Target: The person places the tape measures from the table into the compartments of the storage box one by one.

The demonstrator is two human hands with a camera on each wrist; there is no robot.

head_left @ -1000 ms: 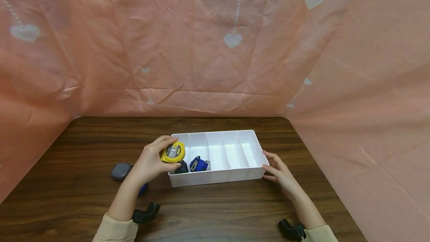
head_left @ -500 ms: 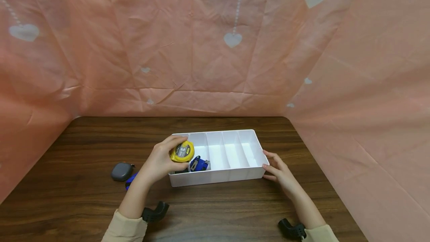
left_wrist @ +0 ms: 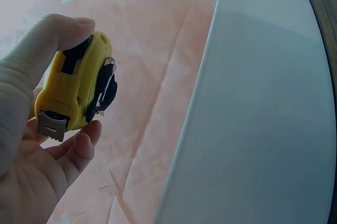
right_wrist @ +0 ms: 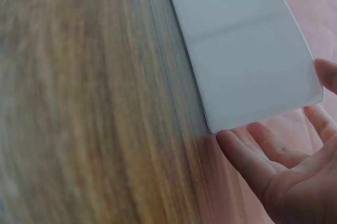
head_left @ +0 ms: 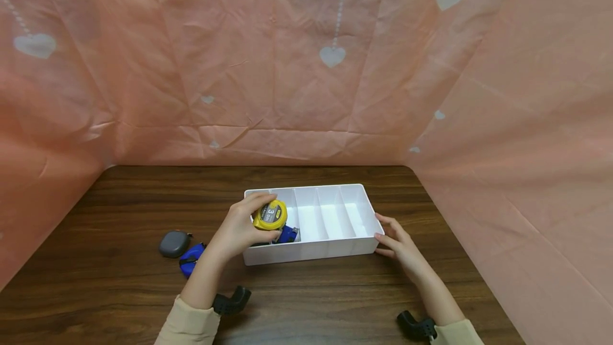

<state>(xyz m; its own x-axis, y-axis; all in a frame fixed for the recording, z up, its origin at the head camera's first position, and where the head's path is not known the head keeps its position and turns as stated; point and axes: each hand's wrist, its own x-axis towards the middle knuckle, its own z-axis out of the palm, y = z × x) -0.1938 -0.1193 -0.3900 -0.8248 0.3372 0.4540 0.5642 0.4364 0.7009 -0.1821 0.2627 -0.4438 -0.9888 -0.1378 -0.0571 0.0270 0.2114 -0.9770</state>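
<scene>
Both hands work at the white divided tray [head_left: 335, 249]: the right hand [head_left: 399, 246] rests relaxed, fingers straight, against its right end. Pinched between the left hand's [head_left: 237, 228] thumb and fingers, a round yellow tape measure [head_left: 270, 215] with black trim and a metal hook hangs over the tray's left compartments, above a blue tape measure [head_left: 287, 235] inside.

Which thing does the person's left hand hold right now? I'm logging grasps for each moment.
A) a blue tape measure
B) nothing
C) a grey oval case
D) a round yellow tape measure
D: the left hand grips the round yellow tape measure over the white plastic divided tray, fingers curled round it in the left wrist view.
</scene>
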